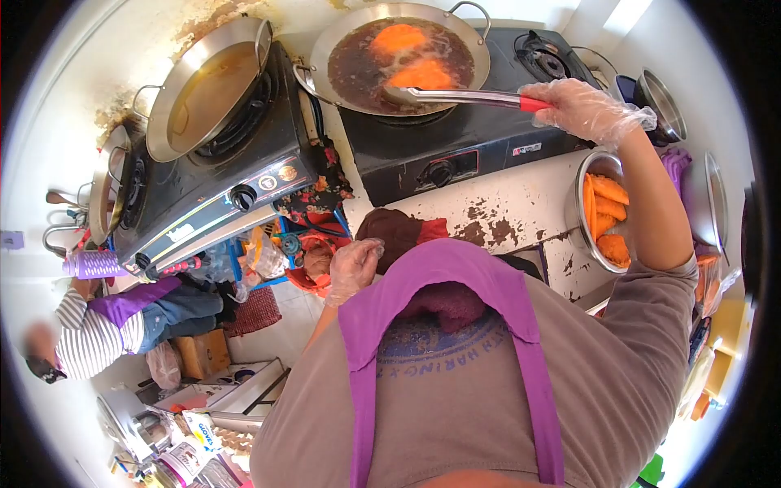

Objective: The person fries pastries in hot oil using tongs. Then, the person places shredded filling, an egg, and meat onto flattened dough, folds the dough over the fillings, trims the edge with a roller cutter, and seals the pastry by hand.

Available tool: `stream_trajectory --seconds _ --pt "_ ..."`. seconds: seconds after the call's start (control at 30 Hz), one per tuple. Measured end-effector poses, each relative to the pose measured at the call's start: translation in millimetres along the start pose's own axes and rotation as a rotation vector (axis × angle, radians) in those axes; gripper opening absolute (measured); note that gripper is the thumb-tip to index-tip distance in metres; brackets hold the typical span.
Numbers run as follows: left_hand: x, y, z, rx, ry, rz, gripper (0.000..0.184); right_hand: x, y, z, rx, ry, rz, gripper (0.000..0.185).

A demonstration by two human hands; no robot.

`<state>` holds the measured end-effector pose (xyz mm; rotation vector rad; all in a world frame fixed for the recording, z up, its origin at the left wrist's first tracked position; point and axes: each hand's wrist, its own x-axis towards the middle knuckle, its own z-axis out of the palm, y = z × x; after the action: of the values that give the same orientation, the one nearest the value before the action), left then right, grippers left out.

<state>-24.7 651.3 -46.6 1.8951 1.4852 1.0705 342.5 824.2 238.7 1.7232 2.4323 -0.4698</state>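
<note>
My right hand (576, 110), in a clear plastic glove, grips the red handle of a long metal cooking spoon (472, 97). The spoon's head is at the near edge of the oil in a two-handled wok (333, 31), beside the nearer of two bright orange pieces (421, 75). The other orange piece (399, 39) floats farther back amid bubbles. My left hand (355, 267), also gloved, is held near my chest with its fingers curled; nothing shows in it. A metal bowl (581, 195) below my right forearm holds several orange slices (606, 203).
On the left burner a second wok (163, 122) with oil sits tilted in view. The black stove (382, 154) has a bare burner (543, 58) at right. A person (106, 325) in stripes and a purple apron is at far left. Bags and a red basket (317, 256) stand between the stoves.
</note>
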Motion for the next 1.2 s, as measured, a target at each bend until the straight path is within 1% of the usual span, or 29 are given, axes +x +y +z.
stream_trajectory --seconds 0.07,0.17,0.27,0.37,0.47,0.6,0.63,0.73,0.77,0.87,0.97,1.07,1.1,1.2 --pt "-1.5 -2.9 1.3 -0.020 -0.007 -0.011 0.012 -0.2 -2.4 -2.4 0.040 -0.009 -0.010 0.040" --pt "-1.1 -2.0 0.9 -0.023 -0.010 -0.006 0.012 4.1 4.4 4.1 -0.018 0.030 -0.055 0.041" --pt "-1.1 -0.9 1.6 -0.011 -0.010 -0.006 0.012 6.8 3.3 9.8 0.049 -0.005 -0.090 0.041" --pt "-2.2 -0.6 2.8 -0.009 -0.004 -0.016 0.012 7.5 0.8 4.1 0.200 -0.039 0.002 0.042" --pt "-1.8 5.7 -0.9 0.020 0.006 -0.002 0.012 11.3 14.8 0.3 0.182 0.087 -0.043 0.043" --pt "-3.7 6.5 -3.2 0.061 -0.009 -0.012 0.012 -5.1 19.9 -21.0 -0.133 0.276 -0.051 0.046" --pt "-4.0 6.4 -3.4 0.068 -0.020 -0.022 0.011 -8.4 21.2 -25.1 -0.185 0.307 -0.049 0.051" --pt "-1.3 11.9 -4.0 0.090 0.012 0.021 0.011 -21.3 2.2 -48.4 -0.361 0.212 0.042 0.057" --pt "0.1 11.6 -3.6 0.083 0.011 0.029 0.011 -25.0 0.2 -49.6 -0.375 0.281 -0.049 0.057" --pt "2.8 10.6 -2.5 0.077 0.009 0.041 0.011 -26.5 -1.1 -47.9 -0.611 0.448 -0.191 0.053" --pt "3.2 10.6 -0.1 0.090 0.005 0.037 0.011 -20.0 -3.5 -41.3 -0.750 0.536 -0.322 0.052" --pt "3.8 9.7 0.4 0.075 0.003 0.031 0.011 -9.0 -13.0 -18.3 -0.921 0.551 -0.236 0.051" --pt "3.4 9.2 0.5 0.064 0.005 0.028 0.010 -1.5 -4.2 -9.3 -0.956 0.598 -0.314 0.048" --pt "2.1 10.2 -2.9 0.058 -0.006 0.000 0.010 1.0 -18.1 10.4 -0.963 0.587 -0.227 0.045"
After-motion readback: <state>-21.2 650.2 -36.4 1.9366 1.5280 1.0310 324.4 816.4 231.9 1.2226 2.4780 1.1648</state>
